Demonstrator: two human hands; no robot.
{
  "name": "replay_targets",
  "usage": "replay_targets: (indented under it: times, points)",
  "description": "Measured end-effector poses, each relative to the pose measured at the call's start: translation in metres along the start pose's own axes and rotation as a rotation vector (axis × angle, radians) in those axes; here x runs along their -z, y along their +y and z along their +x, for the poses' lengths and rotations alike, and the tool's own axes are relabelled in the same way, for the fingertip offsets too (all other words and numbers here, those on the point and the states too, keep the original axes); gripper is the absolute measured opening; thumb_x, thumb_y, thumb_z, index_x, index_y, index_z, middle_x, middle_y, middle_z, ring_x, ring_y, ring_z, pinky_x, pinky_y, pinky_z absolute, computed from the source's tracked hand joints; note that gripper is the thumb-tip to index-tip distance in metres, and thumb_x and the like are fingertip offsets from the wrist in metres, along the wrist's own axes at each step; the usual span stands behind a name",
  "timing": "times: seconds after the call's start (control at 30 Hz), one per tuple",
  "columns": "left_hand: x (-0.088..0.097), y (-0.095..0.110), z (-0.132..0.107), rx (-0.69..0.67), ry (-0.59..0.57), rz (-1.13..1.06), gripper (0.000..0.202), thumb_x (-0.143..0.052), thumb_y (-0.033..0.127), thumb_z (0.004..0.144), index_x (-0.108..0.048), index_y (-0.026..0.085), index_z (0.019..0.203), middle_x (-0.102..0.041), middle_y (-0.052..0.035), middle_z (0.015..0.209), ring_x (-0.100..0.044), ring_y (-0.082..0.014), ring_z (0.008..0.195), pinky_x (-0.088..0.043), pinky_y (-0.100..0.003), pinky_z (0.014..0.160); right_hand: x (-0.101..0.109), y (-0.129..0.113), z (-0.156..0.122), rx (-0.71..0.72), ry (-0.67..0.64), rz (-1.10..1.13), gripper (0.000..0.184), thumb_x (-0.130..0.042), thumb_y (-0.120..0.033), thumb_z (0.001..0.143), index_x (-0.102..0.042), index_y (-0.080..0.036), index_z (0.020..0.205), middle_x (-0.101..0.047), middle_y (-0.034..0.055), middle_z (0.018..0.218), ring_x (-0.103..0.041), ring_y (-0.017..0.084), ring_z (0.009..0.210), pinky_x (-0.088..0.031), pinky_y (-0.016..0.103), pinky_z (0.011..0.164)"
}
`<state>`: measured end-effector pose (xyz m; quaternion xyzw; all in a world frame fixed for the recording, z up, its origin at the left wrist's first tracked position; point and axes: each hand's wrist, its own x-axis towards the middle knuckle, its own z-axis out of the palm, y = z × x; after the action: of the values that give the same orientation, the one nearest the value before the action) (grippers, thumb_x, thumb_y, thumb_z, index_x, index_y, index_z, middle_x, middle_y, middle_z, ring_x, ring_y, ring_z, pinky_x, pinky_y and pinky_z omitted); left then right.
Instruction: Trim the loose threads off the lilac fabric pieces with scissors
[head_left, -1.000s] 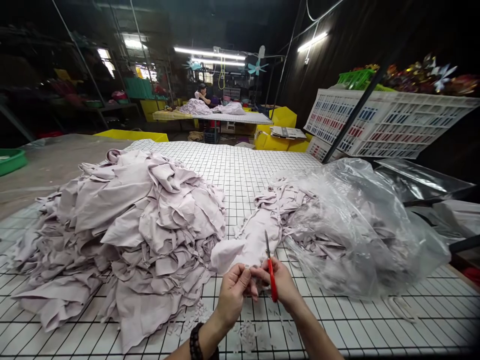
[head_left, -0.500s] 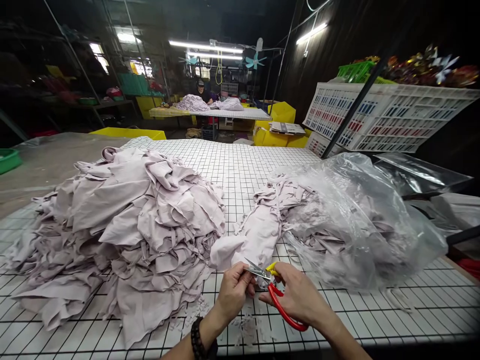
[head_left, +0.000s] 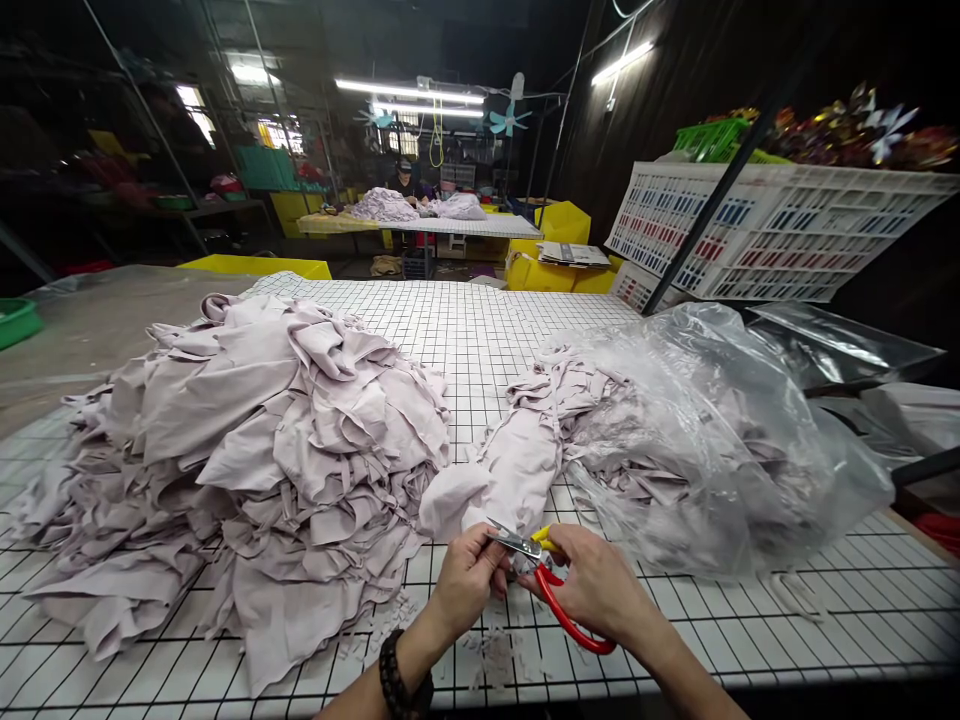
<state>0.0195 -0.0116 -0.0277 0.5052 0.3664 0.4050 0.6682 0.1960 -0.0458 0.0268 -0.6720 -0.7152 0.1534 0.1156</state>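
My left hand [head_left: 466,583] is closed in a pinch on the near end of a pale lilac fabric piece [head_left: 517,465] that runs back toward the bag. My right hand [head_left: 596,588] grips red-handled thread snips [head_left: 551,588], their metal blades pointing left at the pinched fabric edge, right beside my left fingers. Small lilac offcuts [head_left: 495,650] lie scattered on the table below both hands.
A big heap of lilac fabric pieces [head_left: 247,450] fills the left of the white gridded table [head_left: 480,330]. A clear plastic bag [head_left: 720,440] holding more fabric lies on the right. White crates [head_left: 772,235] stand behind. Another person works at a far table [head_left: 420,225].
The snips swung from upright to lying sideways with blades pointing left at the fabric my left hand pinches. My right hand shifted slightly right and lower.
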Motion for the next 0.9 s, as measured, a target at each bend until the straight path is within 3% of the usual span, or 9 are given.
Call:
replay_targets:
  times: [0.5,0.73,0.83,0.9]
  points:
    - [0.002,0.0,0.001,0.065,-0.061,-0.044,0.032,-0.059,0.044,0.083,-0.058,0.012,0.077,-0.056,-0.0004,0.061,-0.049,-0.0071,0.039,-0.039,-0.018,0.038,-0.006,0.01,0.002,0.036,-0.034,0.045,0.03,-0.063,-0.049,0.073,-0.054,-0.022,0.066,-0.06,-0.0019,0.063,-0.052,0.014,0.059,-0.03,0.025,0.055]
    - [0.004,0.0,0.001,0.083,-0.046,-0.012,0.036,-0.059,0.046,0.081,-0.06,0.011,0.077,-0.054,0.0004,0.059,-0.047,-0.0066,0.037,-0.038,-0.018,0.036,-0.013,0.014,0.003,0.075,0.023,-0.003,0.033,-0.057,-0.049,0.078,-0.052,-0.021,0.063,-0.058,-0.001,0.059,-0.05,0.014,0.056,-0.028,0.026,0.054]
    - [0.005,-0.001,0.001,0.081,-0.053,-0.036,0.035,-0.058,0.046,0.083,-0.06,0.011,0.078,-0.053,0.0004,0.06,-0.046,-0.0069,0.038,-0.038,-0.019,0.037,-0.014,0.018,0.002,0.052,0.021,0.099,0.036,-0.06,-0.049,0.075,-0.048,-0.02,0.058,-0.055,-0.0012,0.056,-0.047,0.013,0.054,-0.028,0.026,0.053]
    - [0.006,0.001,0.002,0.072,-0.056,-0.057,0.034,-0.056,0.045,0.084,-0.06,0.011,0.08,-0.053,0.0001,0.062,-0.047,-0.0079,0.041,-0.04,-0.021,0.04,-0.012,0.02,0.002,-0.006,-0.023,0.305,0.039,-0.062,-0.05,0.073,-0.045,-0.019,0.056,-0.05,-0.0027,0.053,-0.044,0.012,0.052,-0.029,0.025,0.051]
